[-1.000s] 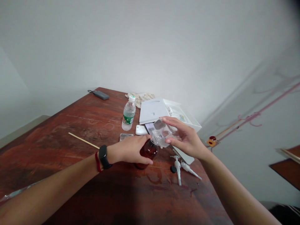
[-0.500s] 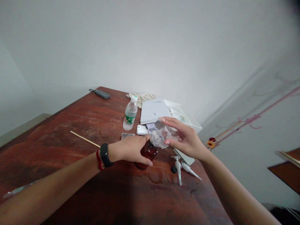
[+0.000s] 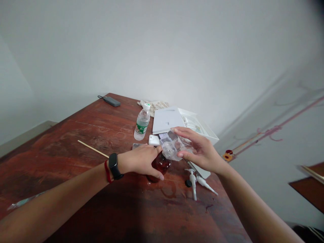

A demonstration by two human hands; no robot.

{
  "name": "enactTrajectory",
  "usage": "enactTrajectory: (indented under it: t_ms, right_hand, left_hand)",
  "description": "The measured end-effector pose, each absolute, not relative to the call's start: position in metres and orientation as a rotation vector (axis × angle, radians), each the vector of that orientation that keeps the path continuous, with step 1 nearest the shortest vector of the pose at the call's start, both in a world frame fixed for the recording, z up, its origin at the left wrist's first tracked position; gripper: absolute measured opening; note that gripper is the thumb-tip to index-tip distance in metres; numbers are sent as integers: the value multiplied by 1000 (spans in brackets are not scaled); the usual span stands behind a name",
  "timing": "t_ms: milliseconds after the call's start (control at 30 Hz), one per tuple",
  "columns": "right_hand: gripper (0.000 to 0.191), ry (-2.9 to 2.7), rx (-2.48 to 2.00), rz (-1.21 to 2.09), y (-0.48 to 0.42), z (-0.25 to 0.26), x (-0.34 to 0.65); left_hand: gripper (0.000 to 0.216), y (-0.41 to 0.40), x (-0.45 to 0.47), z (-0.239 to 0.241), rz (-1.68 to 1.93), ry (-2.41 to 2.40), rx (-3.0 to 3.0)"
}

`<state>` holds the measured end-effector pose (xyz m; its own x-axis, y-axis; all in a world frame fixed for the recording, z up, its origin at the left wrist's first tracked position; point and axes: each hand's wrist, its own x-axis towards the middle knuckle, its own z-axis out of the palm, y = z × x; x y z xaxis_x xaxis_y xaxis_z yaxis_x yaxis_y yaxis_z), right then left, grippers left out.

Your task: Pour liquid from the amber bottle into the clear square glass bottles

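My left hand grips a small dark red-brown bottle that stands on the wooden table. My right hand holds a clear plastic bottle tilted with its mouth over the top of the brown bottle. A black watch and a red band are on my left wrist. Two white pump nozzles and a small black cap lie on the table just right of the brown bottle. Wet marks show on the wood near them.
A water bottle with a green label stands behind my hands. An open white box, a white lid, a phone, a small white case, a thin wooden stick, a grey power bank and a cloth lie around. The table's right edge is close.
Both hands keep their hold and their places; the view has only drifted slightly.
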<state>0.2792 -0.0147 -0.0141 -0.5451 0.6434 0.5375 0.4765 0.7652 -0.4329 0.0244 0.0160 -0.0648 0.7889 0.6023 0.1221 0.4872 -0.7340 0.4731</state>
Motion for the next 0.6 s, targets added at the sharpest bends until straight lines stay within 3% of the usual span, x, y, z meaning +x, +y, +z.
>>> enactTrajectory:
  t_ms: [600]
  right_hand:
    - [68,-2332,-784,280,-15,-6,275]
  left_hand:
    - [74,17,23,-70,325,817,2569]
